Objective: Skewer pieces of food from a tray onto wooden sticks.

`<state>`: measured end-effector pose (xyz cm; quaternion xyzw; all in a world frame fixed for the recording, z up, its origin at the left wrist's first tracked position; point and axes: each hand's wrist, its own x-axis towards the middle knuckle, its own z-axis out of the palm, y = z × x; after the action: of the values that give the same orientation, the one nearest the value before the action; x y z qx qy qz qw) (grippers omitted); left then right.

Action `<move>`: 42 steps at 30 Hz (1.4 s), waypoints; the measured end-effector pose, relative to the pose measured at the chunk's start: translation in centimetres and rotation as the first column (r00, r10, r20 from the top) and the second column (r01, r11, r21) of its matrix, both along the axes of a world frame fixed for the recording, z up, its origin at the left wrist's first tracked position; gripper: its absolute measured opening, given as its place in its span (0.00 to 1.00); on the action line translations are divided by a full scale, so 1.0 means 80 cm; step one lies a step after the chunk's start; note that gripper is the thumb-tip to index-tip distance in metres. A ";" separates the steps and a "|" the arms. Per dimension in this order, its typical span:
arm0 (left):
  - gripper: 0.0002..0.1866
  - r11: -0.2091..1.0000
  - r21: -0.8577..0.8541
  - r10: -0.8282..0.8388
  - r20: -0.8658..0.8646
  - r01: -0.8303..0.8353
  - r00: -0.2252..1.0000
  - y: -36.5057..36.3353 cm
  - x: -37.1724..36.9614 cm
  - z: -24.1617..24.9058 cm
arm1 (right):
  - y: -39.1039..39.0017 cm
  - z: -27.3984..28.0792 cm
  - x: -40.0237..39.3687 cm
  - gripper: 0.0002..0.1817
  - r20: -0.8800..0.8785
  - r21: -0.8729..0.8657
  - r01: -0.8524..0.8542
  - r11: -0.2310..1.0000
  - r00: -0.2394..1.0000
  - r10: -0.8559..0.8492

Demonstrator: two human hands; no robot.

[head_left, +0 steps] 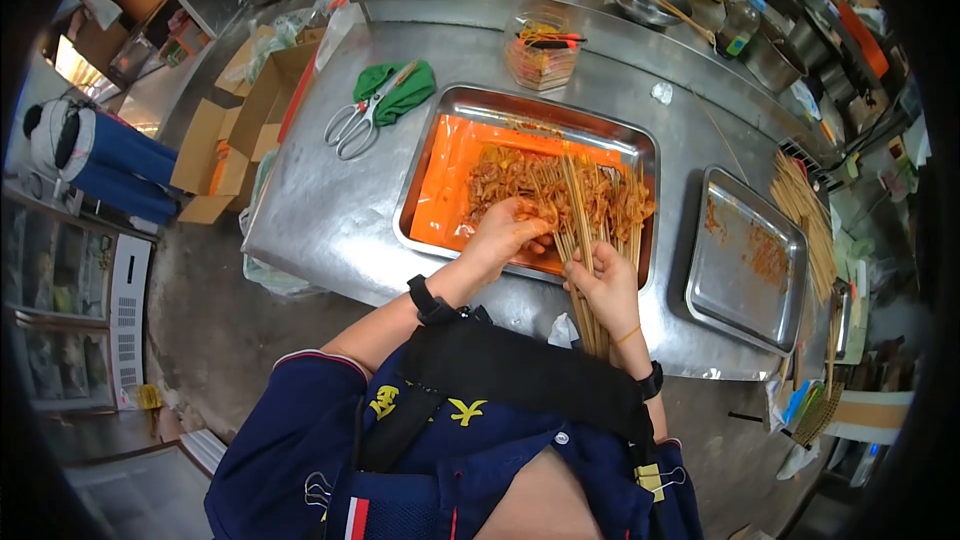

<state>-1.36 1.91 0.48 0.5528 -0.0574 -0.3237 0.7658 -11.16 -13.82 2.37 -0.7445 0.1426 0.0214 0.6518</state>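
Note:
My right hand is closed around a bundle of bamboo skewers, which slants from the tray towards my body. Close by on the left, my left hand has its fingers bent and pressed against a piece of the reddish-brown marinated meat. Both hands work over the near side of a steel tray lined with orange plastic sheet. More skewers loaded with meat lie side by side in the right part of this tray. The tips inside my left hand are partly hidden.
Scissors rest on a green cloth at the left. Behind the tray stands a clear container. A second steel tray with sauce residue and many loose skewers are at the right. Cardboard boxes and another person are far left.

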 end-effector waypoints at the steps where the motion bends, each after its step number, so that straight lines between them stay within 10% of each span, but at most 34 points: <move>1: 0.10 0.999 0.020 -0.050 0.000 0.050 0.999 0.000 -0.002 0.000 | 0.001 -0.002 0.000 0.06 0.010 0.024 0.009 1.000 1.000 -0.009; 22: 0.09 0.955 0.298 -0.135 0.411 0.007 0.901 0.000 -0.011 -0.012 | -0.001 -0.004 -0.001 0.05 -0.007 0.110 0.047 0.993 0.999 -0.047; 42: 0.05 0.981 0.194 -0.014 0.159 -0.018 0.987 -0.034 0.030 -0.004 | -0.004 0.006 -0.007 0.06 0.233 -0.200 0.177 0.964 0.964 -0.128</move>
<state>1.05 -0.85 0.19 0.6494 -0.0857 -0.2817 0.7011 -11.72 -14.17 2.83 -0.7965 0.1291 -0.1266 0.5770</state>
